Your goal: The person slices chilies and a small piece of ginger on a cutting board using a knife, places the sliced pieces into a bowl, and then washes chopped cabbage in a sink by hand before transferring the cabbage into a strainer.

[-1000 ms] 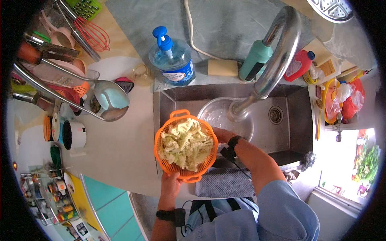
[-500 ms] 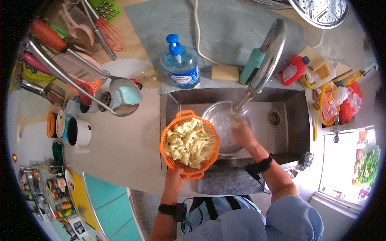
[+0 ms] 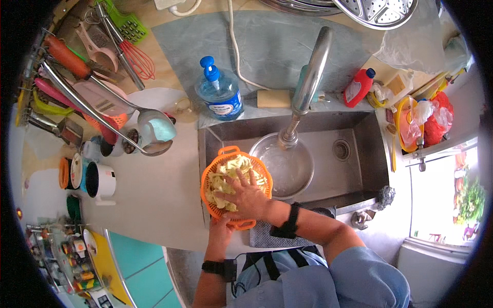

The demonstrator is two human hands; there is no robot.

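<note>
An orange plastic colander full of cut cauliflower florets rests over the sink's left front part. My left hand is closed on the colander's near rim. Spread fingers of my right hand lie on top of the florets and hide some of them. Just right of the colander, a round metal bowl with water in it sits in the steel sink. The faucet arches over this bowl, its spout low above it.
Behind the sink stand a blue-capped pump bottle, a yellowish block and a red bottle. Ladles and other utensils reach in from the left. A grey textured mat lies along the sink's front edge.
My right hand has left the metal bowl under the faucet and moved left onto the cauliflower, its fingers now spread. My left hand keeps its hold on the colander. The view has shifted slightly.
</note>
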